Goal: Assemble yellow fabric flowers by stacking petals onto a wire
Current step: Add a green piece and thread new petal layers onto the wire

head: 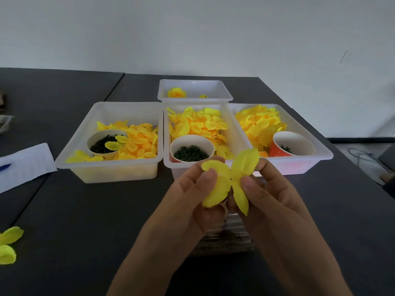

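A yellow fabric petal piece with several lobes and a small centre hole is held up in front of the trays. My left hand pinches its left lobes between thumb and fingers. My right hand pinches its right side near the centre. No wire shows; the fingers hide whatever is behind the piece. Three white trays hold loose yellow petals: left, middle, right. A finished yellow flower lies in the small back tray.
Paper cups with small dark green parts stand in the left tray, the middle tray and the right tray. A clear ribbed container sits below my hands. Loose petals lie at the left edge, beside white paper.
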A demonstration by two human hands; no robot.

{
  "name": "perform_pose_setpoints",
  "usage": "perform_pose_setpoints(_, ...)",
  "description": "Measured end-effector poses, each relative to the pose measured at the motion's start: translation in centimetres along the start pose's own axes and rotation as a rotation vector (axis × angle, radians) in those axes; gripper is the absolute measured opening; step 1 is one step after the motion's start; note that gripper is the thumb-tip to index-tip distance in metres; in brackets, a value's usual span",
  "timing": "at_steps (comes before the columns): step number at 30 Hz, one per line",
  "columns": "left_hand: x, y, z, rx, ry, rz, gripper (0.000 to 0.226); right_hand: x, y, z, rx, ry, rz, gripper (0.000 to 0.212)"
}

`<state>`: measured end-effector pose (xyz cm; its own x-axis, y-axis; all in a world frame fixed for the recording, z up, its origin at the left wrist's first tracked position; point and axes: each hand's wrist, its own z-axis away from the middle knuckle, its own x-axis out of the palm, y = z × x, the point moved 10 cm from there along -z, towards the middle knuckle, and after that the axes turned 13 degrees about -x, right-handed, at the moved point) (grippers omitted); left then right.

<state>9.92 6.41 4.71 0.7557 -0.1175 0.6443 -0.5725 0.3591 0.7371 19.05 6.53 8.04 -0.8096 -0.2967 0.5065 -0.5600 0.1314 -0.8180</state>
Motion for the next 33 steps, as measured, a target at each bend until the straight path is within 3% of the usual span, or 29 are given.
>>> perform_pose_setpoints(2, -0.6, 0.0, 0.4, 0.016, 0.099, -0.230, 0.057, 0.1, 0.0, 0.2, 0.015, -0.046, 0.087, 0.031)
perform_pose_setpoints(6, 0.2, 1.0, 1.1, 0.148, 0.153, -0.443, 0.030, 0.3, 0.6, 0.7, 0.053, -0.122, 0.269, 0.034)
perform_pose_setpoints(10, -0.4, 1.8, 1.1, 0.234, 0.209, -0.414, 0.031, 0.6, 0.7, 1.1, 0.030, -0.144, 0.267, 0.033)
perform_pose_setpoints(17, -0.1, 1.9, 1.2, 0.300, 0.210, -0.403, 0.027, -0.6, 0.5, 1.3, 0.039, -0.102, 0.278, 0.054)
perform_pose_setpoints(22, 1.0, 2.0, 2.1, 0.352, 0.204, -0.546, 0.026, -1.9, 0.9, 1.2, 0.122, -0.070, 0.446, 0.033)
perform_pose_setpoints(24, 1.0, 2.1, 2.5, 0.384, 0.208, -0.596, 0.028, -2.4, 0.8, 1.0, 0.112, -0.048, 0.470, 0.046)
perform_pose_setpoints(29, -0.6, 1.5, 3.5, 0.412, 0.246, -0.618, 0.022, -2.9, 2.8, 2.1, 0.251, -0.117, 0.288, 0.040)
perform_pose_setpoints(33, -1.3, 0.4, 3.4, 0.358, 0.251, -0.598, 0.030, -3.6, 4.8, 3.2, 0.375, -0.095, 0.168, 0.054)
